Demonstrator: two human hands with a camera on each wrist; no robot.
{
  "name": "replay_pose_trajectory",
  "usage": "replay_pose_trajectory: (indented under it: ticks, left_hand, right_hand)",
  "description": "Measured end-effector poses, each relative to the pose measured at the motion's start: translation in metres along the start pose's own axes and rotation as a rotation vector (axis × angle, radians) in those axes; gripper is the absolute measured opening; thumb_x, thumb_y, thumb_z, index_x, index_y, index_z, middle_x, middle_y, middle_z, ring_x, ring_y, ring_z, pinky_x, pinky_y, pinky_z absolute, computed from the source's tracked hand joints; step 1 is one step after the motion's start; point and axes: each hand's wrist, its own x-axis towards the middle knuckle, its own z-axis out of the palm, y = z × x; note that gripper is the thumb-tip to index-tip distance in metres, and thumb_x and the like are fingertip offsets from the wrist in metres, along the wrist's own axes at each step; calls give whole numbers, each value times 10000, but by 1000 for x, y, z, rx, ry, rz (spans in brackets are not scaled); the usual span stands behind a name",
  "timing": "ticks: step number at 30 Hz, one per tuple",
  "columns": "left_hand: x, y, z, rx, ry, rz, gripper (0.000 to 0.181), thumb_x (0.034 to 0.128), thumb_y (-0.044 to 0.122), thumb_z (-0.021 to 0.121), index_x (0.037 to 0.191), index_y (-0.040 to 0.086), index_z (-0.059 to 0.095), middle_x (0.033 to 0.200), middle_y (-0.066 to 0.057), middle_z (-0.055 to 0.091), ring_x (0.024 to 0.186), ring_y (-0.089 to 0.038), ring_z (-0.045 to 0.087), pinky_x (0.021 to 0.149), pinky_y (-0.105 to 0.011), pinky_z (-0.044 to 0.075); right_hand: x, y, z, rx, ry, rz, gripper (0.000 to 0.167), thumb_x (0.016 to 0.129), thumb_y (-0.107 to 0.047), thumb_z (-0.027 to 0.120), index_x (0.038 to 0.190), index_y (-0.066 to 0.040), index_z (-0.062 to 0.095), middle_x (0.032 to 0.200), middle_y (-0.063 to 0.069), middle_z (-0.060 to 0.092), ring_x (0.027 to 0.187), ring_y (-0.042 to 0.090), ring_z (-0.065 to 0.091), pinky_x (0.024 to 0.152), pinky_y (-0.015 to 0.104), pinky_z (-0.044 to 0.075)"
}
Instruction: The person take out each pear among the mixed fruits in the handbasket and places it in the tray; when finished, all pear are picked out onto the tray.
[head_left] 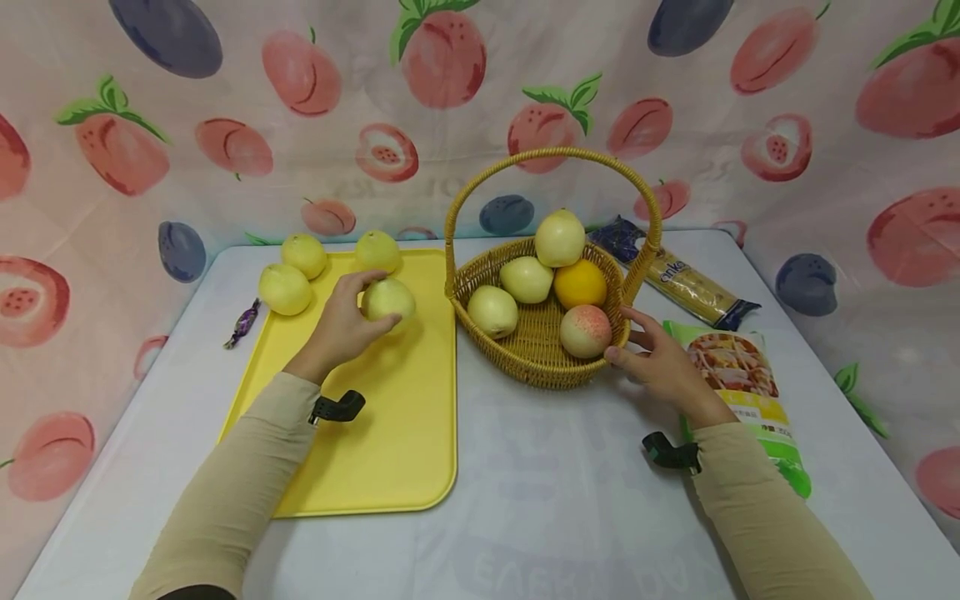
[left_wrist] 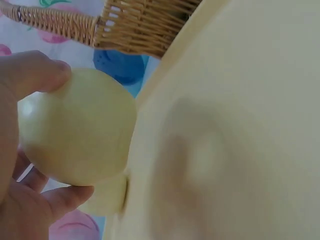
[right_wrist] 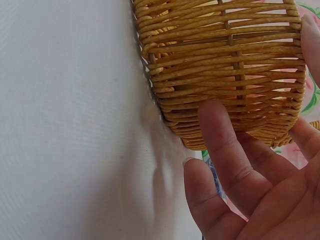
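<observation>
My left hand [head_left: 348, 321] grips a round, pale yellow-green fruit [head_left: 390, 302] between thumb and fingers, just above the yellow tray [head_left: 375, 467]. The left wrist view shows the smooth fruit [left_wrist: 80, 127] with a similar one behind it. On the right, my right hand [head_left: 667, 367] holds the side of a wicker basket [head_left: 543, 377], thumb and fingertips at its rim and weave [right_wrist: 225, 65]. Inside the basket are several pale fruits [head_left: 492, 312], an orange [head_left: 581, 285] and a peach [head_left: 586, 331]. One pale fruit [head_left: 560, 238] sits on top at the back.
More pale fruits [head_left: 285, 289] sit at the tray's far end, near a purple wrapped candy [head_left: 242, 323]. Right of the basket lie a blue-and-gold packet [head_left: 686, 282] and a green food bag [head_left: 738, 375]. The basket's tall handle [head_left: 555, 153] arches over it.
</observation>
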Motion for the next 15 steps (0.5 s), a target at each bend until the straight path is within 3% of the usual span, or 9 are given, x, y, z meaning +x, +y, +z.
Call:
replay_pose_trajectory:
  ticks: [15]
  left_hand:
    - [12,-22,2,30,43,-61,636,868,111,768,1390,-83,460,1349,-286,408,1250,-410,393,1059,-544,333]
  right_hand:
    - [-1,0,0,-3,7,-6,905,940,-484,672,1627,-217,148,1573,289,262,1412,482,300,1016,628,405]
